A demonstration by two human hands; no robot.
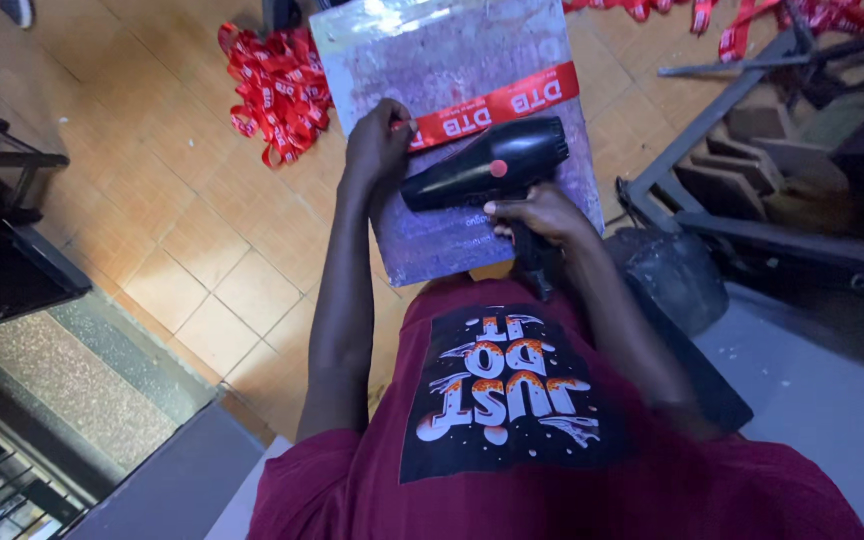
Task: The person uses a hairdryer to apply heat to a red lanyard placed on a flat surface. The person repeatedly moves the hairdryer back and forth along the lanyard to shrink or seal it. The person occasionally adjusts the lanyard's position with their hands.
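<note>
A grey rectangular board (432, 60) lies across my lap, reaching out over the tiled floor. A red printed ribbon (497, 103) stretches across it. My left hand (375, 145) pinches the ribbon's left end against the board. My right hand (542, 212) grips the handle of a black hair dryer (487, 165) with a red button. The dryer's nozzle points left, toward the ribbon end near my left hand, and hovers just over the board.
A heap of red ribbons (274, 88) lies on the tan tiled floor (182, 240) beyond the board's left edge; more ribbons (742, 20) trail along the top right. A dark metal frame with wooden pieces (752, 170) stands at right. A dark cabinet (2, 250) stands at left.
</note>
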